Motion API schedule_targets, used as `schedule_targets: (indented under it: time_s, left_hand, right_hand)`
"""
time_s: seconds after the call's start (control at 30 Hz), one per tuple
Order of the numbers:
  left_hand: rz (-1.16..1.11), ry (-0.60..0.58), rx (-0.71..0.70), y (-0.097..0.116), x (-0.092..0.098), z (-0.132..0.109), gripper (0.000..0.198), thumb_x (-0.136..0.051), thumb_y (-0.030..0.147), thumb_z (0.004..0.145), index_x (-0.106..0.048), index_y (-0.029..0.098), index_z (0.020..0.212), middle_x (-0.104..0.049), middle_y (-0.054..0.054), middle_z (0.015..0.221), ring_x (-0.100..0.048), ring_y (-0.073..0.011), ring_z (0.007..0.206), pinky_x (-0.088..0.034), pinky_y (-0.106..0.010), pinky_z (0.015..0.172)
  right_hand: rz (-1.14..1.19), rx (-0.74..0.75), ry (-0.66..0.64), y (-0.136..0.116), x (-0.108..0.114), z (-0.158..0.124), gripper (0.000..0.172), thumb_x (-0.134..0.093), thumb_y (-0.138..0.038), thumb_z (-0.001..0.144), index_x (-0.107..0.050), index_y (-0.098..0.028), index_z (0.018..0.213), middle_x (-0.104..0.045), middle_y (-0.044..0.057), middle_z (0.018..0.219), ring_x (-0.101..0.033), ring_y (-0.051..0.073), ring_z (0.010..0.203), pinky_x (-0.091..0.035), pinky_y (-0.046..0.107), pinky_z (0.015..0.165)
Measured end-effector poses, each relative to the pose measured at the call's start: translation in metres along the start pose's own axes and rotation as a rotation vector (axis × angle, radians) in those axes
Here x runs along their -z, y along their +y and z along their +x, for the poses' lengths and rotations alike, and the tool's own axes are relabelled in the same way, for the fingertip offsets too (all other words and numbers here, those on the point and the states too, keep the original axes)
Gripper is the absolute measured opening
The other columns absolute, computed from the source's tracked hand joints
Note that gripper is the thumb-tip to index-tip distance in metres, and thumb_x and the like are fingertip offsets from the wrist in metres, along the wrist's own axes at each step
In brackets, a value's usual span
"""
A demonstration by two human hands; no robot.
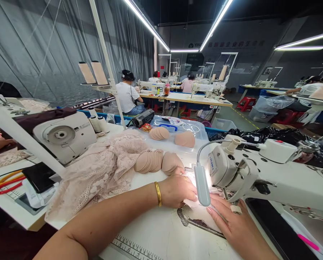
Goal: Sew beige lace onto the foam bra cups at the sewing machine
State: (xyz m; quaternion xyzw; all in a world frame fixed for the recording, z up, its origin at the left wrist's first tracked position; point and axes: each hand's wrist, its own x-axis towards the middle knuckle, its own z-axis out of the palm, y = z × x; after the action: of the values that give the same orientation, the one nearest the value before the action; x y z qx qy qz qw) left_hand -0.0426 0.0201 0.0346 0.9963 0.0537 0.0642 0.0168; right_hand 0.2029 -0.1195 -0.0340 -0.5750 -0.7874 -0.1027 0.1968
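My left hand (176,189), with a gold bracelet at the wrist, is closed on pale pink fabric (192,204) beside the sewing machine's needle area. Its thumb and fingers press on the cloth. Lying flat with fingers stretched out, my right hand (227,218) rests at the right of the same fabric, under the head of the white sewing machine (256,180). A lit lamp (203,186) on a bendy neck hides the needle and part of the cloth. Beige rounded pads (172,163) lie stacked just beyond my left hand.
Lace fabric (104,162) is heaped on the left of the table. More pads (159,133) sit on a clear plastic lid (174,124). A second machine (64,133) and a thread stand (104,43) are at left. A black object (277,227) lies at right; co-workers sit beyond.
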Motion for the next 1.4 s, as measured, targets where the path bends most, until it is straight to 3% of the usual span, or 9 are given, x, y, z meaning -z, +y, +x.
schedule_targets:
  time_s: [0.1,0.23,0.37,0.5,0.6,0.8,0.97,1.23,1.4]
  left_hand:
    - [-0.018,0.002,0.007,-0.001,0.0,-0.001,0.011,-0.068,0.01,0.074,-0.063,0.02,0.075,-0.074,0.0,0.091,-0.059,-0.0193,0.089,-0.022,-0.045,0.091]
    - [-0.037,0.014,0.002,-0.003,-0.001,-0.001,0.009,-0.069,0.013,0.076,-0.066,0.021,0.078,-0.074,0.0,0.092,-0.061,-0.0202,0.091,-0.022,-0.046,0.092]
    - [-0.036,0.035,0.003,-0.004,-0.002,0.0,0.014,-0.067,0.011,0.075,-0.069,0.022,0.083,-0.075,0.001,0.094,-0.061,-0.0206,0.091,-0.024,-0.045,0.092]
    - [-0.018,0.026,0.005,-0.003,-0.004,0.0,0.011,-0.067,0.011,0.074,-0.068,0.021,0.078,-0.075,0.0,0.092,-0.06,-0.0201,0.087,-0.024,-0.046,0.093]
    - [-0.025,0.021,0.007,-0.002,-0.003,-0.001,0.011,-0.067,0.012,0.075,-0.069,0.021,0.081,-0.075,-0.001,0.093,-0.06,-0.0213,0.089,-0.024,-0.046,0.094]
    - [-0.035,0.016,0.016,0.002,-0.002,-0.003,0.014,-0.069,0.012,0.076,-0.07,0.022,0.087,-0.075,-0.002,0.096,-0.06,-0.023,0.095,-0.023,-0.048,0.096]
    - [-0.023,0.018,0.024,0.001,-0.004,-0.003,0.013,-0.069,0.012,0.077,-0.07,0.022,0.086,-0.075,-0.003,0.093,-0.06,-0.0224,0.091,-0.022,-0.048,0.093]
    - [-0.056,0.0,0.048,0.002,-0.001,-0.003,0.009,-0.071,0.014,0.078,-0.068,0.02,0.083,-0.075,-0.001,0.101,-0.06,-0.0236,0.101,-0.021,-0.047,0.092]
    - [-0.021,-0.004,0.058,0.005,0.0,-0.003,0.014,-0.072,0.013,0.076,-0.068,0.02,0.087,-0.075,-0.003,0.102,-0.058,-0.0234,0.095,-0.023,-0.043,0.086]
  right_hand:
    - [0.057,0.005,0.009,-0.004,0.011,0.004,0.038,-0.046,-0.043,0.108,-0.064,-0.035,0.14,-0.074,0.003,0.132,-0.071,0.029,0.115,-0.055,0.049,0.098]
    - [0.083,0.019,0.168,-0.007,0.023,0.009,0.031,-0.046,-0.043,0.109,-0.073,-0.031,0.117,-0.078,0.002,0.113,-0.068,0.028,0.109,-0.053,0.044,0.095]
    - [0.103,-0.053,0.205,-0.005,0.021,0.009,0.034,-0.045,-0.045,0.109,-0.071,-0.026,0.098,-0.077,0.005,0.103,-0.066,0.029,0.108,-0.054,0.044,0.091]
    - [0.142,-0.149,0.143,-0.003,0.014,0.006,0.035,-0.042,-0.045,0.11,-0.07,-0.026,0.11,-0.075,0.007,0.106,-0.062,0.03,0.117,-0.055,0.047,0.094]
    - [0.125,-0.126,0.146,-0.003,0.014,0.004,0.035,-0.042,-0.045,0.11,-0.071,-0.026,0.104,-0.075,0.007,0.099,-0.06,0.032,0.123,-0.057,0.046,0.09]
    - [0.109,-0.088,0.139,-0.003,0.02,0.006,0.028,-0.047,-0.041,0.108,-0.069,-0.027,0.12,-0.076,0.004,0.108,-0.066,0.027,0.11,-0.06,0.04,0.084]
    - [0.153,-0.103,0.168,-0.005,0.021,0.007,0.029,-0.047,-0.043,0.108,-0.072,-0.027,0.108,-0.074,0.007,0.106,-0.067,0.027,0.104,-0.06,0.041,0.082]
    - [0.171,-0.096,0.114,0.003,0.018,0.002,0.021,-0.05,-0.039,0.106,-0.068,-0.028,0.11,-0.071,0.009,0.118,-0.067,0.029,0.111,-0.062,0.041,0.081]
    - [0.148,-0.072,0.09,0.008,0.015,-0.002,0.02,-0.052,-0.038,0.106,-0.069,-0.029,0.109,-0.071,0.008,0.124,-0.068,0.028,0.112,-0.06,0.041,0.085]
